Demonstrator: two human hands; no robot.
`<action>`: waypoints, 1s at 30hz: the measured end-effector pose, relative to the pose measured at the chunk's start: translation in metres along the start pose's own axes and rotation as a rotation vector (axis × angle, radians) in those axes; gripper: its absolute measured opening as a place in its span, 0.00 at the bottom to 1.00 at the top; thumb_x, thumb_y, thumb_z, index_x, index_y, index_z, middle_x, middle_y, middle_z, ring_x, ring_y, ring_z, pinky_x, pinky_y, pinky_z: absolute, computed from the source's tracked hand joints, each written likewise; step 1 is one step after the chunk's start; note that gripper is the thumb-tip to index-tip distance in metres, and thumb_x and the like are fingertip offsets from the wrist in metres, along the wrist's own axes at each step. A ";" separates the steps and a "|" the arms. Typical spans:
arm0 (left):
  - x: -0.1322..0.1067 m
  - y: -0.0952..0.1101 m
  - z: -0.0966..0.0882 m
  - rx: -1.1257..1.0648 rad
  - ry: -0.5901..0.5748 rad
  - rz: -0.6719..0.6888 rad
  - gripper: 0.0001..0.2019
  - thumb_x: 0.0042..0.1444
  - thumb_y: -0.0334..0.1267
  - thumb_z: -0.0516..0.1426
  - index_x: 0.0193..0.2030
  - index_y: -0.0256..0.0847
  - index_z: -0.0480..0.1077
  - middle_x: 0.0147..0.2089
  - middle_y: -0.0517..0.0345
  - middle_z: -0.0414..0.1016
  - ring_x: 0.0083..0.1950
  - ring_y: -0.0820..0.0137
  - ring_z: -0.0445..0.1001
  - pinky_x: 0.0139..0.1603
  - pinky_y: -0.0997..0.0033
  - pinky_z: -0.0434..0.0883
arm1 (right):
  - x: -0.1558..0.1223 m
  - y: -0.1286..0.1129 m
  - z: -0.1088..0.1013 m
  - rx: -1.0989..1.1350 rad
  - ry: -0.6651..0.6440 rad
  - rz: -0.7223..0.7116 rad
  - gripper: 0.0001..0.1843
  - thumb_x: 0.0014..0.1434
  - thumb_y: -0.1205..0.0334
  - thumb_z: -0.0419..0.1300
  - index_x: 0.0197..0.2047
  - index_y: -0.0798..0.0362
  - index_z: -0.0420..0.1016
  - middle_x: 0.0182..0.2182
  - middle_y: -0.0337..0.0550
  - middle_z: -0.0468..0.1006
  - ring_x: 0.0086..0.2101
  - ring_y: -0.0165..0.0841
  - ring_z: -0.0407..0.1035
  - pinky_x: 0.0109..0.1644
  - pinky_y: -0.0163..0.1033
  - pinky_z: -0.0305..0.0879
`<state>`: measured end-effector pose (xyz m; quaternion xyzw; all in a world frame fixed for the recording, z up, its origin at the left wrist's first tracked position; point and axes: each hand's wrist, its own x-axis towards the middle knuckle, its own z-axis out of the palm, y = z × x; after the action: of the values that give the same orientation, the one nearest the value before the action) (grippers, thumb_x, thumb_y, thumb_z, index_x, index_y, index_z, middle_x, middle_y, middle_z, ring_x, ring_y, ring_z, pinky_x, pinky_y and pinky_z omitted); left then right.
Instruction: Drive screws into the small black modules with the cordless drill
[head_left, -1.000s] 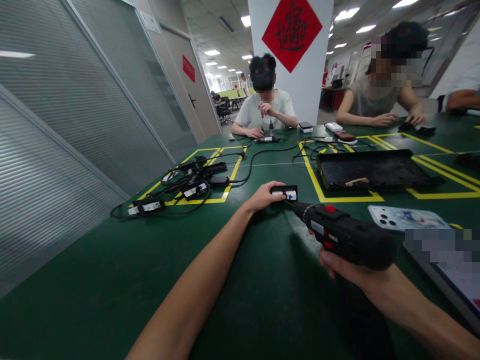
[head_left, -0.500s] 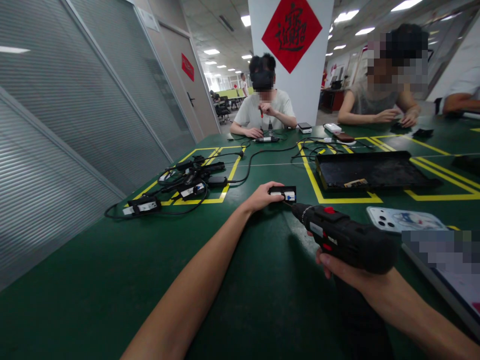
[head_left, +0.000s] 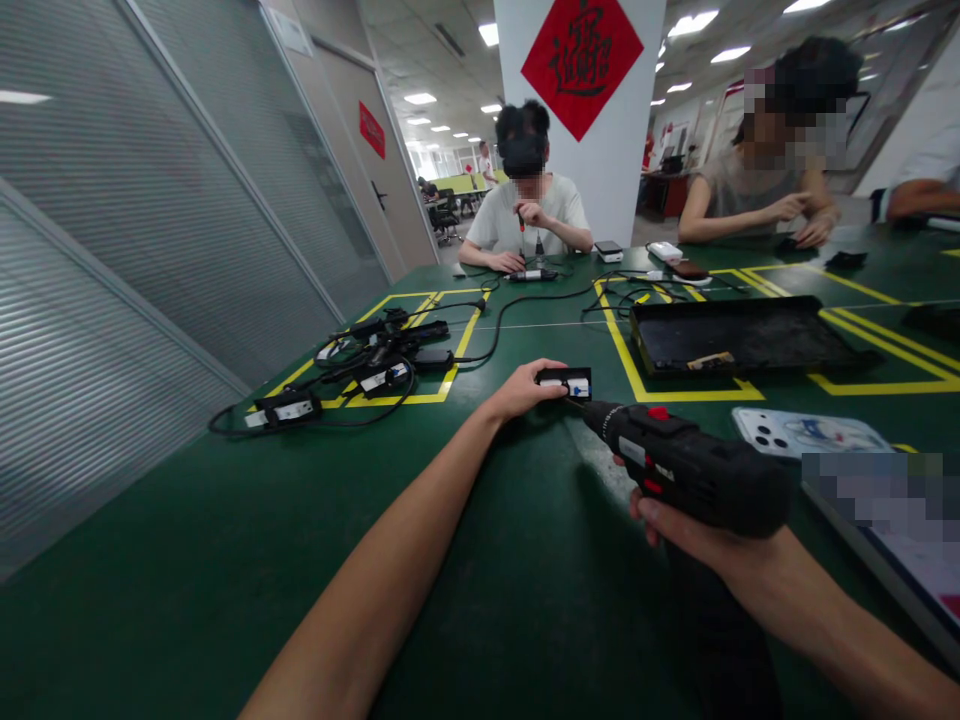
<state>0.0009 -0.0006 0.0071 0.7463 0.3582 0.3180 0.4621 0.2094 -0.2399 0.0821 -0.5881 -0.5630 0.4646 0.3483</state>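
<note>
My left hand (head_left: pixel 523 392) is closed on the left end of a small black case (head_left: pixel 577 377) with a white and blue part inside, steadying it on the green table. In my right hand (head_left: pixel 679 522) is a black cordless drill (head_left: pixel 679 460) with red buttons, my fingers wrapped round its grip. The drill points left and away from me. Its thin bit reaches the near edge of the case; whether the tip sits on a screw is too small to tell.
Several black devices with cables (head_left: pixel 390 350) lie at left. At right are a black tray (head_left: pixel 742 335) holding a small part, a phone (head_left: pixel 810 432) and a flat slab-like device (head_left: pixel 885 540). Two people sit across the green table (head_left: pixel 225 570), one holding a screwdriver (head_left: pixel 522 230).
The view has shifted very slightly. My hands, the case and the drill keep nearly the same pose. The person at far right has moved a hand.
</note>
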 end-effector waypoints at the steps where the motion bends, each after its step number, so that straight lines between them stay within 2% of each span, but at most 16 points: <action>1: 0.000 0.000 0.000 -0.001 0.000 -0.001 0.26 0.46 0.38 0.62 0.54 0.36 0.66 0.48 0.50 0.73 0.44 0.68 0.72 0.49 0.66 0.68 | 0.000 0.000 0.000 0.003 0.004 0.006 0.13 0.55 0.49 0.58 0.36 0.49 0.71 0.31 0.40 0.76 0.34 0.36 0.71 0.42 0.43 0.68; 6: -0.001 0.002 0.000 -0.011 -0.010 -0.003 0.26 0.46 0.38 0.62 0.54 0.36 0.65 0.48 0.50 0.73 0.45 0.68 0.72 0.49 0.66 0.68 | 0.001 0.003 -0.001 0.013 0.029 0.044 0.18 0.54 0.47 0.60 0.44 0.48 0.70 0.36 0.40 0.76 0.36 0.37 0.71 0.45 0.46 0.67; 8: -0.001 0.002 0.000 0.010 -0.003 -0.007 0.26 0.46 0.38 0.62 0.54 0.36 0.66 0.48 0.50 0.73 0.45 0.68 0.72 0.49 0.66 0.68 | 0.001 0.003 0.000 -0.004 0.033 0.049 0.17 0.54 0.47 0.60 0.43 0.48 0.71 0.35 0.40 0.77 0.36 0.37 0.71 0.46 0.47 0.67; 11: 0.000 0.001 0.000 0.036 0.013 -0.007 0.26 0.46 0.39 0.62 0.54 0.37 0.66 0.47 0.51 0.74 0.45 0.67 0.72 0.49 0.67 0.68 | 0.000 0.000 0.001 -0.022 0.022 0.035 0.12 0.55 0.50 0.58 0.36 0.49 0.73 0.30 0.40 0.76 0.32 0.36 0.71 0.39 0.43 0.69; 14: 0.000 0.000 0.000 0.038 0.014 -0.002 0.26 0.46 0.39 0.62 0.54 0.37 0.66 0.47 0.51 0.74 0.45 0.67 0.72 0.48 0.67 0.68 | 0.000 -0.004 0.004 0.011 0.041 0.008 0.11 0.55 0.52 0.58 0.39 0.49 0.72 0.27 0.37 0.75 0.29 0.33 0.70 0.34 0.39 0.70; 22: 0.002 -0.006 -0.002 0.022 -0.004 0.024 0.26 0.47 0.40 0.62 0.54 0.37 0.66 0.48 0.50 0.73 0.45 0.67 0.72 0.49 0.66 0.68 | -0.002 -0.009 0.010 -0.040 0.122 -0.001 0.25 0.52 0.51 0.60 0.52 0.48 0.67 0.22 0.36 0.74 0.25 0.35 0.71 0.30 0.39 0.70; 25: 0.003 -0.006 -0.001 0.032 0.010 0.013 0.26 0.46 0.40 0.62 0.53 0.37 0.66 0.48 0.50 0.73 0.45 0.67 0.72 0.49 0.66 0.68 | -0.002 -0.009 0.010 -0.079 0.141 -0.024 0.28 0.51 0.48 0.61 0.54 0.48 0.68 0.24 0.39 0.77 0.26 0.38 0.73 0.31 0.41 0.70; 30: 0.001 -0.003 -0.002 0.033 0.006 0.003 0.26 0.46 0.40 0.62 0.54 0.36 0.66 0.48 0.51 0.74 0.45 0.67 0.72 0.49 0.66 0.68 | -0.003 -0.005 0.008 -0.065 0.132 -0.026 0.30 0.53 0.47 0.59 0.56 0.50 0.65 0.32 0.43 0.79 0.32 0.40 0.74 0.41 0.46 0.70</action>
<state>-0.0003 0.0023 0.0053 0.7535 0.3638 0.3147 0.4482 0.2000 -0.2428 0.0849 -0.6212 -0.5612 0.4015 0.3714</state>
